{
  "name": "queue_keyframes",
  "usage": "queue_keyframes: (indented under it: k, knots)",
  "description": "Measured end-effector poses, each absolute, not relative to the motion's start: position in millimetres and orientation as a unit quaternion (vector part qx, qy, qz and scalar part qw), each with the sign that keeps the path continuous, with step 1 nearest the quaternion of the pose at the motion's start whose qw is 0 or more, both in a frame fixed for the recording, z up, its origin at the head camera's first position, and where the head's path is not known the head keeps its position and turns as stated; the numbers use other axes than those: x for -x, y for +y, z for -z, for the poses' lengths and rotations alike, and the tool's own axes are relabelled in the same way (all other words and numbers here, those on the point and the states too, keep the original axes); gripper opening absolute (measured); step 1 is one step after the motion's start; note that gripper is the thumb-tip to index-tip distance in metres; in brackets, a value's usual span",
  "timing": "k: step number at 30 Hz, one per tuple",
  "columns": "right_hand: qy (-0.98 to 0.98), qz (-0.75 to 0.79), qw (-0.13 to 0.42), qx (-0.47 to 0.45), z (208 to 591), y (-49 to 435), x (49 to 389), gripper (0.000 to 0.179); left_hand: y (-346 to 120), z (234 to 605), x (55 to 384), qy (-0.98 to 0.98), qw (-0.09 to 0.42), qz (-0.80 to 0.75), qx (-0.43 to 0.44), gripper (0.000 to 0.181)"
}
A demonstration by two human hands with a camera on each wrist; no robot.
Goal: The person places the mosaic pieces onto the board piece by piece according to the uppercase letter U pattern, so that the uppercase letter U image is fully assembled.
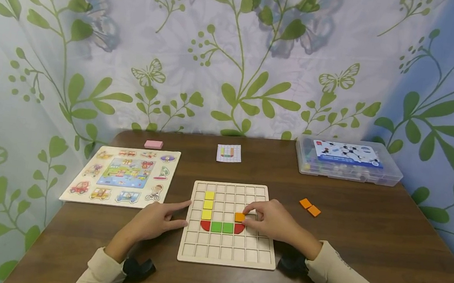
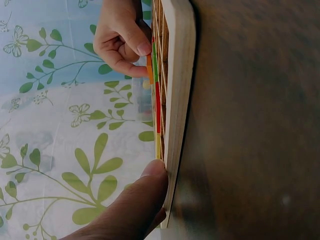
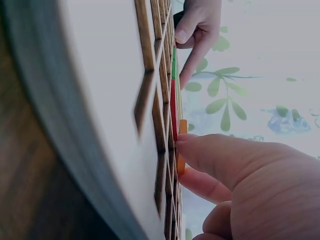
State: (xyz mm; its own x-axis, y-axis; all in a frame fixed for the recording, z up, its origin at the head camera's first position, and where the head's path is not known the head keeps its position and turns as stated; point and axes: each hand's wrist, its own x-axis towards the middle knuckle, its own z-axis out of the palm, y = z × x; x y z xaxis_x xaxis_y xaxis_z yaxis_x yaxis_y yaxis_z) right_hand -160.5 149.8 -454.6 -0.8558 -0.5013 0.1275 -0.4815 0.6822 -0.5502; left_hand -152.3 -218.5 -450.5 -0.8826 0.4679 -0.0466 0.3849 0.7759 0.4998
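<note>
A wooden grid board (image 1: pixel 226 254) lies on the table in front of me. My right hand (image 1: pixel 273 221) pinches an orange square tile (image 1: pixel 239 217) between thumb and fingers, just above the right red curved tile (image 1: pixel 239 229) in the head view. In the right wrist view the orange tile (image 3: pixel 182 157) is tilted over its cell. My left hand (image 1: pixel 153 221) touches the board's left edge with extended thumb and index finger. A column of yellow tiles (image 1: pixel 208 204) stands above the left red curved tile (image 1: pixel 205 225). Two green tiles (image 1: pixel 222 227) sit between the red ones.
Two loose orange tiles (image 1: pixel 310 207) lie right of the board. A small pattern card (image 1: pixel 229 153) is behind it. At the left are a picture puzzle board (image 1: pixel 110 198) and a pink block (image 1: pixel 153 144). A clear plastic case (image 1: pixel 348 172) stands at the back right of the table (image 1: pixel 367 230).
</note>
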Motion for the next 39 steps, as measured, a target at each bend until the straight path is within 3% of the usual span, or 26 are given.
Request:
queue_keyframes:
  k: [39]
  knots:
    - [0.907, 0.319, -0.002, 0.275, 456.1, 158.3, 159.2, 0.014, -218.9, 451.5, 154.0, 0.941, 0.084, -0.244, -0.22, 0.065]
